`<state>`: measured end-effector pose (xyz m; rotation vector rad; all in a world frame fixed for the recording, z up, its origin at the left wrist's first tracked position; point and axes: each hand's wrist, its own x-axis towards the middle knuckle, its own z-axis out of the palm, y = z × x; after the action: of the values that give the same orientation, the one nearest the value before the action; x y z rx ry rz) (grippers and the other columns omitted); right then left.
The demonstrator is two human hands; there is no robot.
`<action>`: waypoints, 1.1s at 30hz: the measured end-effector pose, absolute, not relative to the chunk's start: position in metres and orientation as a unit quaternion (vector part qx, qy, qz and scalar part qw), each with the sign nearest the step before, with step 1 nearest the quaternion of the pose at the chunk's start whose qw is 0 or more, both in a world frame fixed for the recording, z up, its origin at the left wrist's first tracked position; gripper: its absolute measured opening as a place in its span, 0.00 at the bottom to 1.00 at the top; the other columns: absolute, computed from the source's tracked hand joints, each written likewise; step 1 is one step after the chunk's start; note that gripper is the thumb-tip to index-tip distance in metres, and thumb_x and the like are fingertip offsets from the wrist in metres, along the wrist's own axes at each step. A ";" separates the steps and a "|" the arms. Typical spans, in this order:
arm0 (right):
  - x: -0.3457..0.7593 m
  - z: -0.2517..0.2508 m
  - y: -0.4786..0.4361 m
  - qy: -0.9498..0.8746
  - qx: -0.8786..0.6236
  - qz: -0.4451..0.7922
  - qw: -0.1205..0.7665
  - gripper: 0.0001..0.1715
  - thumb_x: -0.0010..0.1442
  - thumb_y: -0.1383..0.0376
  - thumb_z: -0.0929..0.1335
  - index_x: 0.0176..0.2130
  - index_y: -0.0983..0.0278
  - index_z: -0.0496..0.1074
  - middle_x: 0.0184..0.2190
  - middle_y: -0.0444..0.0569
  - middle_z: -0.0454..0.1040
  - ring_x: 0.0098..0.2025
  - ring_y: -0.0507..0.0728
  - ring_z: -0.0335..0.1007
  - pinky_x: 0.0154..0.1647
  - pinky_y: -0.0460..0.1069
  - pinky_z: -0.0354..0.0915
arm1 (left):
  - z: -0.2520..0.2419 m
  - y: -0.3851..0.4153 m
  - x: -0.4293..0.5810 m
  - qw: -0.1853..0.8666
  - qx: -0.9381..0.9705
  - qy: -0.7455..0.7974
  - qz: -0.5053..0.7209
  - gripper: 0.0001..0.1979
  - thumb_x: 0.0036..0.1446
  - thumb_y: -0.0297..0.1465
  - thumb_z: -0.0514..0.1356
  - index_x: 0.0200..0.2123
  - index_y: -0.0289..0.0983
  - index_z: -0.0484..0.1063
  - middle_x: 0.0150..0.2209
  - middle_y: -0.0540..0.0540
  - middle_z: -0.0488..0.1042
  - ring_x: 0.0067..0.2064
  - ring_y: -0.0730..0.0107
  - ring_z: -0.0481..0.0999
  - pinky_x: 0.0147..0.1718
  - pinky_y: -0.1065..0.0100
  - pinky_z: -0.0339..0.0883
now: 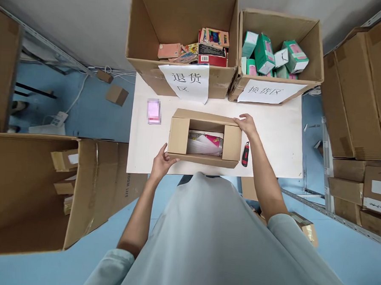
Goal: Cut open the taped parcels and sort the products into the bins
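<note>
A small brown cardboard box [179, 135] sits open on the white table [273, 138] in front of me. Inside it lies a white plastic bag with something pink and yellow [205, 143]. My left hand [163, 159] grips the box's near left corner, fingers curled on its edge. My right hand [247, 124] rests on the far right corner, fingers bent over the flap. A red and black box cutter [245, 154] lies on the table just right of the box.
Two big cartons with paper labels stand at the table's back: the left one [145, 38] holds books, the right one [313, 47] green and pink packets. A pink item [154, 111] lies at left. A large open carton [31, 193] stands on the floor; stacked cartons [361, 104] at right.
</note>
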<state>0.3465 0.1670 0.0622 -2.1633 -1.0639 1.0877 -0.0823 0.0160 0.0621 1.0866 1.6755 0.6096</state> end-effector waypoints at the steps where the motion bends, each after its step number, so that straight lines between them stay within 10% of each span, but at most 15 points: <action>1: 0.345 0.068 0.167 -0.418 -0.800 0.365 0.230 0.26 0.63 0.53 0.78 0.53 0.65 0.77 0.44 0.55 0.83 0.52 0.68 0.79 0.64 0.66 0.74 | 0.064 0.019 -0.085 0.497 0.465 0.696 0.229 0.65 0.48 0.49 0.79 0.82 0.33 0.58 0.31 0.60 0.59 0.34 0.67 0.69 0.41 0.64 0.70; 5: 0.326 0.111 0.139 -0.556 -0.760 0.197 0.272 0.19 0.73 0.56 0.70 0.57 0.63 0.77 0.61 0.65 0.78 0.67 0.74 0.70 0.75 0.72 0.64 | 0.090 0.010 -0.099 0.445 0.539 0.704 0.125 0.69 0.49 0.50 0.81 0.85 0.39 0.50 0.58 0.35 0.81 0.59 0.41 0.84 0.58 0.48 0.78; 9: 0.279 0.154 0.075 -0.663 -0.668 0.222 0.254 0.23 0.82 0.56 0.62 0.65 0.60 0.76 0.62 0.62 0.79 0.67 0.71 0.75 0.74 0.67 0.70 | 0.138 -0.004 -0.088 0.323 0.680 0.647 0.123 0.62 0.62 0.43 0.75 0.87 0.42 0.42 0.86 0.26 0.48 0.86 0.30 0.50 0.79 0.33 0.57; 16: 0.214 0.144 0.017 -0.709 -0.637 0.301 0.019 0.36 0.75 0.68 0.67 0.77 0.71 0.67 0.78 0.75 0.68 0.72 0.78 0.76 0.70 0.69 0.75 | 0.158 0.036 0.009 0.329 0.830 0.447 0.052 0.34 0.75 0.42 0.63 0.79 0.40 0.67 0.71 0.30 0.78 0.78 0.31 0.71 0.83 0.29 0.46; 25: 0.297 0.173 -0.021 -0.683 -0.670 0.265 0.118 0.60 0.70 0.54 0.79 0.87 0.51 0.52 0.88 0.57 0.47 0.85 0.82 0.54 0.78 0.77 0.67 | 0.172 0.045 -0.062 0.264 0.789 0.539 0.129 0.29 0.77 0.45 0.59 0.74 0.43 0.73 0.73 0.34 0.75 0.81 0.31 0.64 0.84 0.27 0.30; 33: 0.351 0.130 -0.023 -0.691 -0.656 0.296 0.059 0.87 0.58 0.60 0.86 0.88 0.53 0.31 0.89 0.62 0.28 0.90 0.79 0.32 0.85 0.78 0.55 | 0.138 0.065 -0.105 0.397 0.675 0.607 0.134 0.38 0.71 0.53 0.63 0.77 0.40 0.68 0.76 0.32 0.69 0.73 0.37 0.74 0.72 0.40 0.71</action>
<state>0.3506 -0.0234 0.1296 -1.9881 -2.0942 0.8971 -0.1047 0.0648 0.1380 1.7103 1.5367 0.3388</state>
